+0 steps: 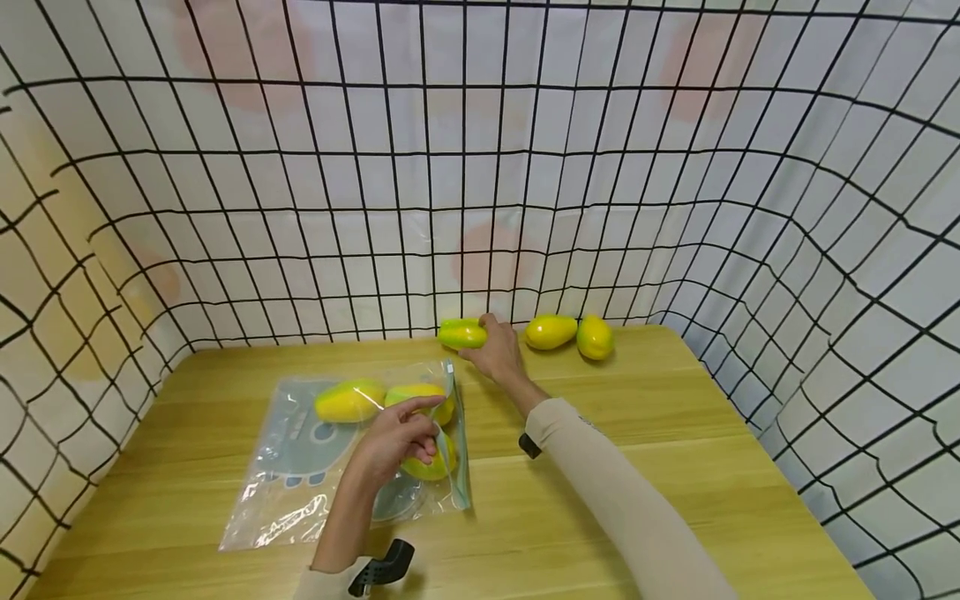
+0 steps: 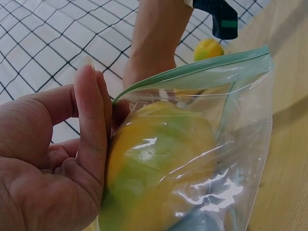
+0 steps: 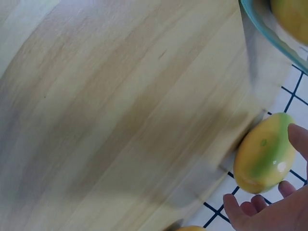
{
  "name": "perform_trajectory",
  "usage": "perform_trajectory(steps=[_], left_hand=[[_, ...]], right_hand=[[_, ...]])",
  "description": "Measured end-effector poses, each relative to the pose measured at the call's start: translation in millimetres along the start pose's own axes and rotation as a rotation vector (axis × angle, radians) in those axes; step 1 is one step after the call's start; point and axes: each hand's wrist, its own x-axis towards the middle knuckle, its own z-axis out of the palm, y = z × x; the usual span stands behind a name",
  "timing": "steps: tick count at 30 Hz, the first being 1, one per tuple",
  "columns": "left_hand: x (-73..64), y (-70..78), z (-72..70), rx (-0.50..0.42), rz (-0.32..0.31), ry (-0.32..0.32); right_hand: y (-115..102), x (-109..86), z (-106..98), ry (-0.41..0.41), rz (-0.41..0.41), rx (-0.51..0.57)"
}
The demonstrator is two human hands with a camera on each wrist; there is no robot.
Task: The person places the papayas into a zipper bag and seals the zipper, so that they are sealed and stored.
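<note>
Yellow-green fruit (image 1: 461, 337) in right hand (image 1: 499, 353)

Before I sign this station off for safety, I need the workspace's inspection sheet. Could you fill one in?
Surface: wood-grain table.
Job's things: bag with three fruits inside; three loose fruits near the back edge.
Clutter: nothing seen.
Hands: left hand holds the bag's rim; right hand is at the leftmost loose fruit, grip unclear.
Cables: nothing seen.
Surroundings: black-gridded white walls.

Soft shadows, bright glare on bag (image 1: 296, 442).
</note>
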Motion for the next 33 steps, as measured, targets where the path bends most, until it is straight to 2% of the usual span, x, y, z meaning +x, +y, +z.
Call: perform_trajectory(steps=[6, 17, 33], left_hand=[[0.3, 0.4, 1.4, -0.002, 0.004, 0.000], [-0.2, 3.1, 2.7, -0.006, 0.008, -0.008], [-0.7, 0.2, -1.2, -0.008, 0.012, -0.009]], right_hand=[[-2, 0.1, 2, 0.019, -0.019, -0.015], [-4, 3.1, 3, 0.001, -0.027, -0.063], [-5, 1.1, 12, 0.033, -0.040, -0.021]])
